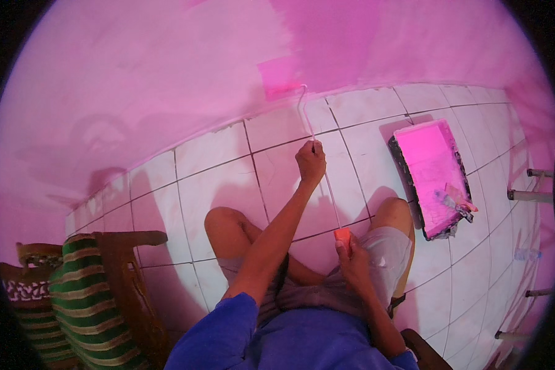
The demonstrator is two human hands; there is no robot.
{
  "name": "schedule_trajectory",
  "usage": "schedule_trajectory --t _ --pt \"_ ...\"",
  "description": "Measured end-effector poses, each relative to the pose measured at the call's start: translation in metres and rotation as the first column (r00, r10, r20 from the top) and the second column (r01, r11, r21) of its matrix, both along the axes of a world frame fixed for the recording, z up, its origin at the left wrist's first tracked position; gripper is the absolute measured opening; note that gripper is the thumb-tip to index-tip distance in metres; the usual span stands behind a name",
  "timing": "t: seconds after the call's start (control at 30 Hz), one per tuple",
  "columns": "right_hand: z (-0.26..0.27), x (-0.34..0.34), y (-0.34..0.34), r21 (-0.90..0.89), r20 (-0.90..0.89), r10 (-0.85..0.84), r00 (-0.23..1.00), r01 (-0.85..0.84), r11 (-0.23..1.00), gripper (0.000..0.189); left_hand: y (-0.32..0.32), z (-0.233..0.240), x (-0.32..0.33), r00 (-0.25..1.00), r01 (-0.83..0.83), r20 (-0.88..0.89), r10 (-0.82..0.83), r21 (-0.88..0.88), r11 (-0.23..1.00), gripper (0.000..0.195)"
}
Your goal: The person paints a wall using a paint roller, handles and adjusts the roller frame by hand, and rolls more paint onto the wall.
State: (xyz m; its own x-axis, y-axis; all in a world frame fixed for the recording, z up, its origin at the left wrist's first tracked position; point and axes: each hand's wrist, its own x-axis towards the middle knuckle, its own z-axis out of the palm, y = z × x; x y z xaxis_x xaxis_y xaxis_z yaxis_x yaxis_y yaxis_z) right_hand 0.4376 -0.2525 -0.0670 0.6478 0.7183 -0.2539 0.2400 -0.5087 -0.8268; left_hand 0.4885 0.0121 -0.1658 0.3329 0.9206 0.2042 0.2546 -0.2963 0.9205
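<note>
My left hand [311, 162] is closed around the thin metal rod of a paint roller [331, 196]. Lower down, my right hand [355, 264] grips its orange handle [342, 235] between my knees. The rod bends at its far end, where the roller head [282, 90], coated pink, lies against the bottom of the wall [203, 60]. A bright pink patch shows around the head. Right of it and above, the wall has a broad area of deeper pink; the left part is paler.
A paint tray [428, 157] of pink paint stands on the tiled floor [212, 194] to the right, with a paintbrush [453, 201] across its near end. At left is a wooden chair [129, 277] with a green striped cushion [85, 296]. A plastic bottle [527, 254] and stool legs [532, 196] are at far right.
</note>
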Motion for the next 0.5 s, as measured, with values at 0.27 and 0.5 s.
schedule_trajectory --t 0.27,0.5 --pt "-0.052 0.004 -0.005 0.107 0.242 -0.001 0.97 -0.026 0.994 0.036 -0.007 -0.018 0.004 0.999 -0.01 -0.046 0.005 -0.104 0.995 0.025" --pt "-0.019 0.007 0.002 -0.039 -0.107 -0.054 0.993 0.05 0.998 0.045 -0.002 -0.011 0.01 0.998 0.001 -0.058 -0.006 -0.088 0.996 0.028"
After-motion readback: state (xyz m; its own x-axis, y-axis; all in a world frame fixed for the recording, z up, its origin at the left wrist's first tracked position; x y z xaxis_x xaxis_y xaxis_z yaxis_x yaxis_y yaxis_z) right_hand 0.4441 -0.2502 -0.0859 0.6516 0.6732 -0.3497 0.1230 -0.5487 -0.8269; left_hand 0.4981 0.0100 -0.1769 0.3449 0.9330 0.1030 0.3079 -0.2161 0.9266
